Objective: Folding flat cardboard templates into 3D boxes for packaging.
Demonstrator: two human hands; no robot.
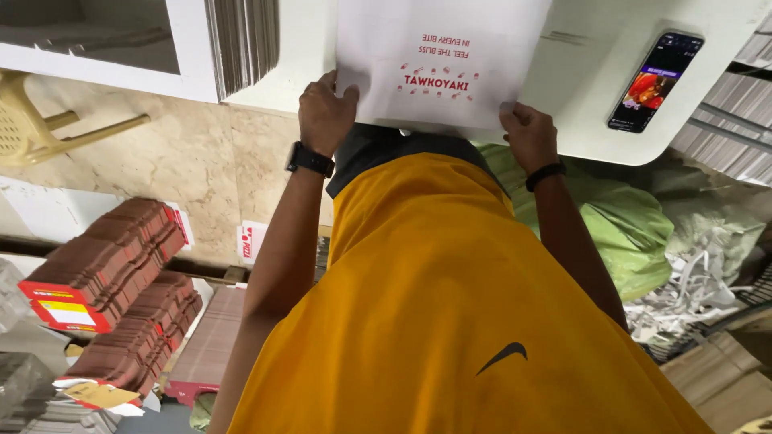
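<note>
**Both hands pinching a flat white box sheet at the table edge**

I'm gripping the white printed cardboard sheet (pixel 438 60) with both hands, at 12 o'clock in view. My left hand (pixel 326 112) is clamping its lower left corner, thumb on top, fingers curling under. My right hand (pixel 528 133) is pinching the lower right edge, fingers closed on it. The sheet is lying flat on the white table (pixel 579 96), its near edge overhanging the table rim toward my yellow shirt (pixel 442 305). A phone (pixel 655 80) is sitting at 2 o'clock, well apart from the sheet, with bare tabletop between them. A stack of flat sheets (pixel 245 40) is standing at 11 o'clock, near my left hand. Red-edged brown box bundles (pixel 112 273) are piling at 8 o'clock on the floor. Green bags (pixel 619 225) are crowding at 3 o'clock, close under my right forearm.
</note>
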